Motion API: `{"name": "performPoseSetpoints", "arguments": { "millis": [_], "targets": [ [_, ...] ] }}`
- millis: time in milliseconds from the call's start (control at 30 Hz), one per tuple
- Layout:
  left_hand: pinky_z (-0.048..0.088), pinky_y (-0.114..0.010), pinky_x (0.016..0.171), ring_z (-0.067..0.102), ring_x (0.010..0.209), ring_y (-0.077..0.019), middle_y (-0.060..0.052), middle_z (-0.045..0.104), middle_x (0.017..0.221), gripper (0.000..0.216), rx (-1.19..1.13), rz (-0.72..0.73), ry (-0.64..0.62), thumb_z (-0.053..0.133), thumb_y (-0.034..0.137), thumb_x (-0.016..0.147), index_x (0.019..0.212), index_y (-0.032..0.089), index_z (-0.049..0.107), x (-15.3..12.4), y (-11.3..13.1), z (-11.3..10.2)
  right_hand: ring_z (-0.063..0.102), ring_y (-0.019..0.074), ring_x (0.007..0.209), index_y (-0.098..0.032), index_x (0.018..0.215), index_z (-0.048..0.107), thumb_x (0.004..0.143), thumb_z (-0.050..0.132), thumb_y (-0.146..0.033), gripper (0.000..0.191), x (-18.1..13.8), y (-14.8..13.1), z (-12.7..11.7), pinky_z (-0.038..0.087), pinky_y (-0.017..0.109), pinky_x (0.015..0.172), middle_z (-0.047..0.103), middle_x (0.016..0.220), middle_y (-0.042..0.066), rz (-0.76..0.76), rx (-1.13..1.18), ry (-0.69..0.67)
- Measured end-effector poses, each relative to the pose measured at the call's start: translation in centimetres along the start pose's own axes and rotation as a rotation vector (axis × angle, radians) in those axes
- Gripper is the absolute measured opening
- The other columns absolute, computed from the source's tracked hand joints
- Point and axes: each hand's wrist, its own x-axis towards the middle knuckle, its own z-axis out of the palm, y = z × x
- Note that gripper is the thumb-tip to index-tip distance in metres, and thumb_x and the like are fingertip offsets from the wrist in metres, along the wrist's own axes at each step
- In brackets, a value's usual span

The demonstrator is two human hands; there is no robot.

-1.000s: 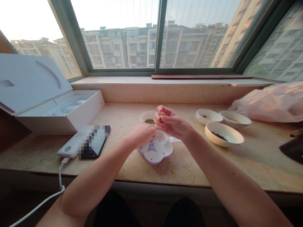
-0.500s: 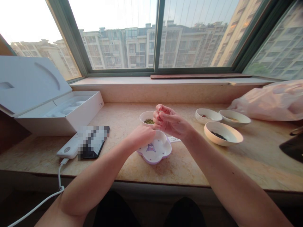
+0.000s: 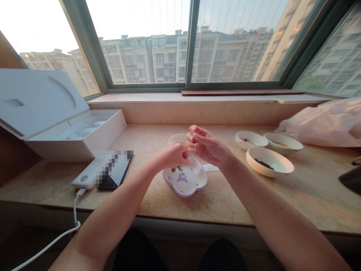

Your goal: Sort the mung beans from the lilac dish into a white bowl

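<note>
A white plate [image 3: 194, 181] with a scalloped purple rim and a cartoon figure lies before me. Small green beans [image 3: 177, 169] are in its upper left part. Over the plate's far edge, my left hand [image 3: 173, 155] is closed, knuckles up; whatever its fingers hold is hidden. My right hand [image 3: 207, 147] is raised just beside it, fingers curled in toward the thumb, and I cannot make out anything in them. Behind the hands stands a white bowl [image 3: 175, 138], mostly covered by them. A white printed slip [image 3: 210, 168] sticks out right of the plate.
At right stand a bowl of dark beans [image 3: 270, 162] and two more bowls [image 3: 251, 140] with small contents, before a pinkish plastic bag [image 3: 324, 122]. Left are an open white box [image 3: 104, 130], a phone [image 3: 115, 177] and a cabled white power bank [image 3: 84, 177].
My left hand has risen and turned, uncovering green beans on the plate and hiding those in the bowl. My right hand keeps nearly the same pose. The view has shifted slightly.
</note>
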Motion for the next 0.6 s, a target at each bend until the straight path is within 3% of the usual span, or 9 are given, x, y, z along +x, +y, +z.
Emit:
{"name": "performPoseSetpoints", "arguments": {
  "millis": [200,333,433,500,600],
  "targets": [
    [0.037,-0.024,0.061,0.046,0.059,-0.0090,0.002,0.056,0.062,0.015,-0.165,0.061,0.082,0.054,0.012,0.077,0.066,0.014,0.064,0.7,-1.4,0.3,0.055,0.0066,0.058,-0.025,0.090,0.059,0.072,0.084,-0.023,0.030,0.4,0.2,-0.5,0.047,0.018,0.053,0.061,0.073,-0.007,-0.050,0.035,0.007],
    [0.038,-0.023,0.063,0.048,0.063,-0.0093,0.002,0.057,0.062,0.020,-0.288,0.110,0.114,0.053,0.014,0.081,0.066,0.014,0.067,0.8,-1.8,-0.3,0.057,0.0077,0.061,-0.025,0.091,0.061,0.066,0.088,-0.026,0.037,1.1,0.6,-1.6,0.046,0.019,0.055,0.067,0.079,-0.006,-0.118,-0.052,0.169],
    [0.041,-0.023,0.064,0.052,0.063,-0.0093,0.002,0.061,0.063,0.020,-0.430,0.073,0.113,0.053,0.010,0.078,0.068,0.014,0.069,0.8,-2.2,-0.4,0.059,0.0102,0.068,-0.023,0.086,0.060,0.065,0.088,-0.032,0.036,2.0,1.4,-3.0,0.046,0.022,0.060,0.070,0.084,-0.002,-0.187,-0.286,0.346],
    [0.044,-0.024,0.066,0.057,0.065,-0.0104,0.000,0.066,0.068,0.016,-0.561,0.035,0.103,0.057,0.011,0.077,0.073,0.015,0.072,0.9,-2.4,-0.2,0.059,0.0124,0.068,-0.021,0.082,0.062,0.067,0.084,-0.032,0.029,2.5,2.1,-3.9,0.045,0.025,0.062,0.067,0.076,-0.002,-0.263,-0.570,0.451],
    [0.048,-0.027,0.068,0.060,0.068,-0.0119,-0.002,0.069,0.071,0.007,-0.756,-0.018,0.087,0.068,0.018,0.075,0.077,0.014,0.074,1.2,-2.6,0.2,0.063,0.0163,0.075,-0.018,0.079,0.067,0.075,0.071,-0.025,0.010,2.9,2.9,-4.8,0.047,0.029,0.071,0.070,0.078,0.002,-0.287,-0.990,0.510]
  ]
}}
